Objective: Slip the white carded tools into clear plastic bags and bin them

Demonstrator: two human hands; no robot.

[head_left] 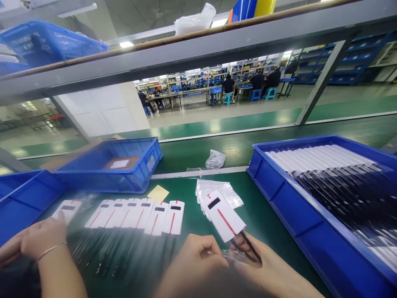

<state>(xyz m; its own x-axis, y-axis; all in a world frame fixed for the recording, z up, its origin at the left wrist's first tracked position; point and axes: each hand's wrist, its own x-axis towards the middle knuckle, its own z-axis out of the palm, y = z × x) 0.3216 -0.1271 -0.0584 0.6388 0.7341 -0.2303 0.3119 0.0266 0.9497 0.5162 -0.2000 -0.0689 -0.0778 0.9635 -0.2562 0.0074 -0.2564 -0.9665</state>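
Observation:
My right hand (266, 265) is closed around the black cables of a flat white device (223, 217), which has a dark window and a red stripe. The device tilts up over a stack of clear plastic bags (232, 191). My left hand (198, 258) is pinched on a crumpled clear plastic bag (231, 255) beside those cables. To the left, a row of similar white devices (176, 217) lies on the green table, their cables trailing toward me. Another person's hand (46, 236), with a bracelet, reaches over a white device (70, 209) at the far left.
A blue crate (279, 207) full of white devices and black cables stands at the right. Another blue crate (139, 178) sits back left, holding a white piece. A yellow paper note (158, 193) and a crumpled plastic bag (215, 159) lie between. Overhead runs a shelf (149, 54).

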